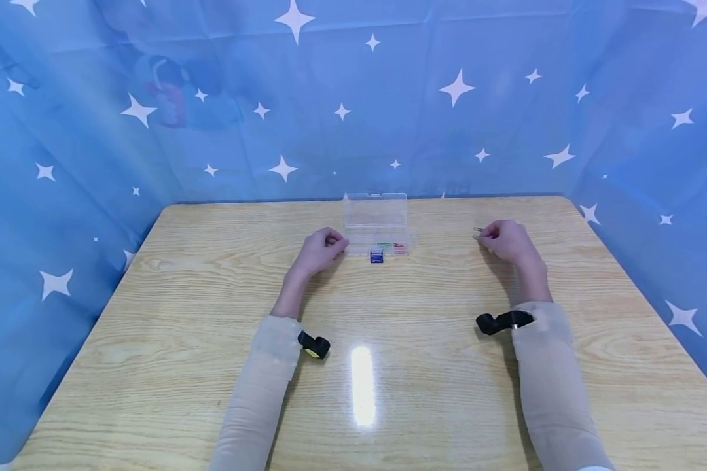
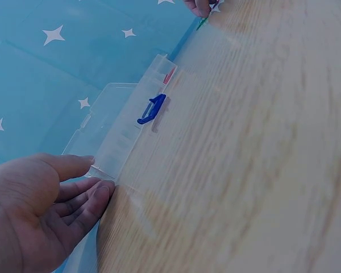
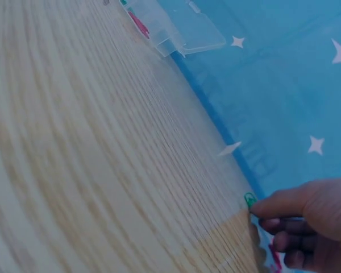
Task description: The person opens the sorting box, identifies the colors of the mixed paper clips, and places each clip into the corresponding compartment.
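Observation:
A clear plastic compartment box (image 1: 359, 239) with its lid raised sits near the table's back edge. Its blue latch (image 1: 376, 256) hangs at the front; a green paper clip (image 1: 384, 245) and a red paper clip (image 1: 399, 246) lie inside. My left hand (image 1: 321, 251) touches the box's left end with its fingertips, the thumb apart from loosely bent fingers. Well to the right of the box, my right hand (image 1: 509, 241) pinches a green paper clip (image 3: 249, 199) between thumb and forefinger. Its other fingers are curled under. Whether it holds more clips is hidden.
The wooden table (image 1: 424, 366) ends at the back against a blue star-patterned curtain (image 1: 389, 137), which also hangs at both sides. A black wrist camera (image 1: 315, 345) sticks out from the left sleeve, and another black camera (image 1: 503, 322) from the right.

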`<state>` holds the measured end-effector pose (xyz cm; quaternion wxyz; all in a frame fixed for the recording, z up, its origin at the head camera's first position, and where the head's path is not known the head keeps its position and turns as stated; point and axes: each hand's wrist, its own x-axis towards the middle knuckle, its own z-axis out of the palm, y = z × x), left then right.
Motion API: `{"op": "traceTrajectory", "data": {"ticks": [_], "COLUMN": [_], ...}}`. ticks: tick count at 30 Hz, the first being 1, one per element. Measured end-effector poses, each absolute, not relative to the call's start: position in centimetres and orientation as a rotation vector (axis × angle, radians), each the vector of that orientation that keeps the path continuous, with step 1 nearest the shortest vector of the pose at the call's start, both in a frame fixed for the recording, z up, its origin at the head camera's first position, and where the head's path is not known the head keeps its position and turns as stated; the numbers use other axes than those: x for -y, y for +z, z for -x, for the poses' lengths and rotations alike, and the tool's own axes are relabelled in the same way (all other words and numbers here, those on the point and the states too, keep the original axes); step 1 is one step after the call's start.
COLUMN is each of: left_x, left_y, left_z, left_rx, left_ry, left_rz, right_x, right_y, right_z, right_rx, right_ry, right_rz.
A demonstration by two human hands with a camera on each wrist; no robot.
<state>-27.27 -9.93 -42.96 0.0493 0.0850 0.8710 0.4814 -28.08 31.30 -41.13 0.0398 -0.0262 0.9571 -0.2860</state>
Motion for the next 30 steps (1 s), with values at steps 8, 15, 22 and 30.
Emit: {"op": "traceTrajectory", "data": {"ticks": [8, 15, 22, 30], "left_x": [10.0, 10.2, 10.3, 10.2], "left_y": [-43.0, -43.0, -43.0, -43.0], "left_z": [27.2, 27.3, 27.4, 27.4], "left_rx": [-2.643, -2.618, -2.612, -2.601], "left_ry": [1.466, 1.485, 1.495, 1.499], "left_rz": [-0.238, -0.231, -0.246, -0.249], "right_x": [-30.9, -29.9, -28.6, -27.1], "right_y": [-41.1, -40.5, -39.8, -39.1], "right_z": [27.9, 27.8, 28.0, 28.1], "right_rx": [-2.941, -2.959, -2.975, -3.023], "right_ry": [-0.919, -0.967, -0.986, -1.008], "right_rz": [0.063, 0.093, 0.167, 0.27]}}
